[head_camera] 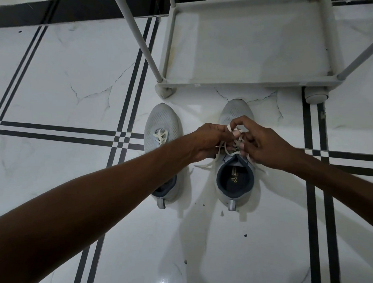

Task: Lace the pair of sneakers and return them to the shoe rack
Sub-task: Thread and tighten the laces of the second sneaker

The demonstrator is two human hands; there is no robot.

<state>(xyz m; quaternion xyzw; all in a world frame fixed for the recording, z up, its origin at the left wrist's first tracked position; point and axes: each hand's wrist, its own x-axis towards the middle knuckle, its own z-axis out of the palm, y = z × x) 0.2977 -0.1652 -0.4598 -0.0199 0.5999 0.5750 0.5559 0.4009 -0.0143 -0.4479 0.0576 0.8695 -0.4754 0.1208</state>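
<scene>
Two light grey sneakers stand side by side on the floor, toes pointing at the rack. The left sneaker (163,123) has cream laces tied over its tongue; my left forearm crosses its heel. Over the right sneaker (235,180), both hands meet at the lacing. My left hand (209,140) pinches a cream lace (210,162), whose loose end trails onto the floor between the shoes. My right hand (264,142) pinches lace strands above the tongue. The eyelets are hidden under my fingers.
A grey shoe rack (248,85) stands just beyond the sneakers' toes, its bottom shelf bare, with slanted poles (139,36) and round feet (316,97). The floor is glossy white marble tile with black stripe lines. Small dark specks lie near the heels.
</scene>
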